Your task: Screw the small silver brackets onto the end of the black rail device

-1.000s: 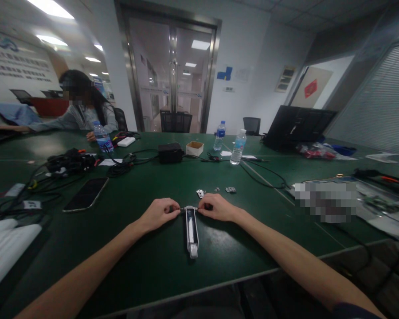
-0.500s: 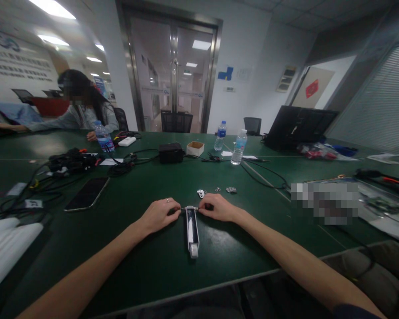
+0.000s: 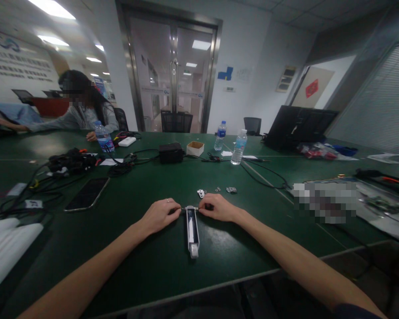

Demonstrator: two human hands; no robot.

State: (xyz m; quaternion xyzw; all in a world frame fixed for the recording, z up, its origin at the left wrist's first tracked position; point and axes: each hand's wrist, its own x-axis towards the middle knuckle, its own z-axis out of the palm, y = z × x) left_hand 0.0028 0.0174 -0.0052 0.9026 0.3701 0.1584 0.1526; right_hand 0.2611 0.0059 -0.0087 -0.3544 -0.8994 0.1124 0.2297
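A long, narrow white housing (image 3: 193, 235) with a dark open channel lies on the green table, its rounded end toward me. Across its far end runs a thin metal rod (image 3: 190, 208). My left hand (image 3: 159, 214) pinches the rod's left end between thumb and fingers. On the opposite side, my right hand (image 3: 217, 207) is closed in a pinch on the right end; its fingertips partly hide that end. Just beyond the right hand lie a small metal bracket (image 3: 201, 193), tiny rings (image 3: 217, 189) and another metal bracket (image 3: 231, 190).
A phone (image 3: 87, 194) and tangled black cables (image 3: 71, 161) lie to the left. Farther back stand a black box (image 3: 170, 153), a small open carton (image 3: 195, 149) and water bottles (image 3: 238, 148). Another person (image 3: 83, 106) sits at the far left. A tray (image 3: 379, 208) with electronics is at right.
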